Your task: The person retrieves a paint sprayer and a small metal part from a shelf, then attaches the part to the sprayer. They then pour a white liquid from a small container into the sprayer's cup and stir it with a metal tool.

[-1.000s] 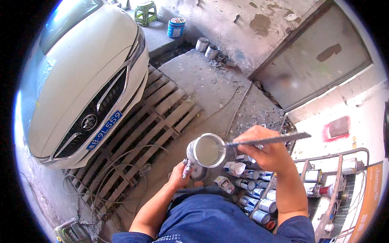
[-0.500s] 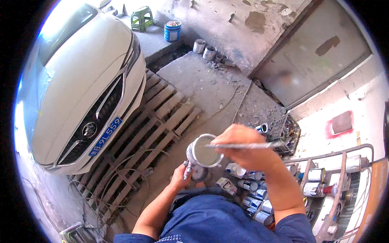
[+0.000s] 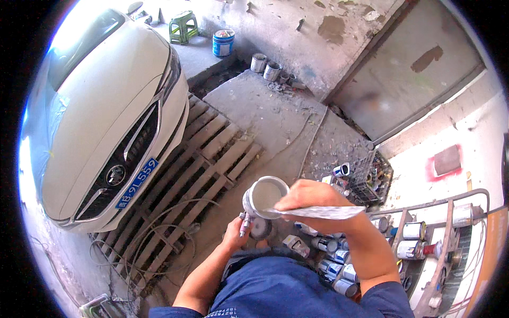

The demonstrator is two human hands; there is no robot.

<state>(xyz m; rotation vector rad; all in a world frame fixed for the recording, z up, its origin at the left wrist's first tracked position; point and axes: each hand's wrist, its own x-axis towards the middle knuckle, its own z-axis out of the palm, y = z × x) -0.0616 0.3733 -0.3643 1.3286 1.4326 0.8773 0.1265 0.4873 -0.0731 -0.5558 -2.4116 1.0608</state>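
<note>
My left hand (image 3: 234, 233) is closed around the handle of a spray gun (image 3: 244, 224) in front of my body. On the gun sits an open cup (image 3: 254, 183) with a pale rim, its mouth turned up toward me. Pale grey-green liquid (image 3: 265, 195) shows inside. Above the cup's right side, my right hand (image 3: 306, 195) grips a long, flat, pale mixing stick (image 3: 336, 212). One end of the stick reaches over the rim near the liquid, and the other extends right past my wrist. My fingers partly cover the cup's edge.
A white car (image 3: 114, 79) stands at left beside wooden slats (image 3: 212, 143) and a looped hose (image 3: 143, 233). Paint cans (image 3: 345, 288) crowd the floor at lower right, near a rack (image 3: 449, 238) and a black crate (image 3: 379, 183). A blue bucket (image 3: 223, 42) stands farther off.
The mixing stick has tilted and turned, so its broad face shows and its outer end sits lower. My right hand has shifted slightly down; the cup's mouth is more exposed.
</note>
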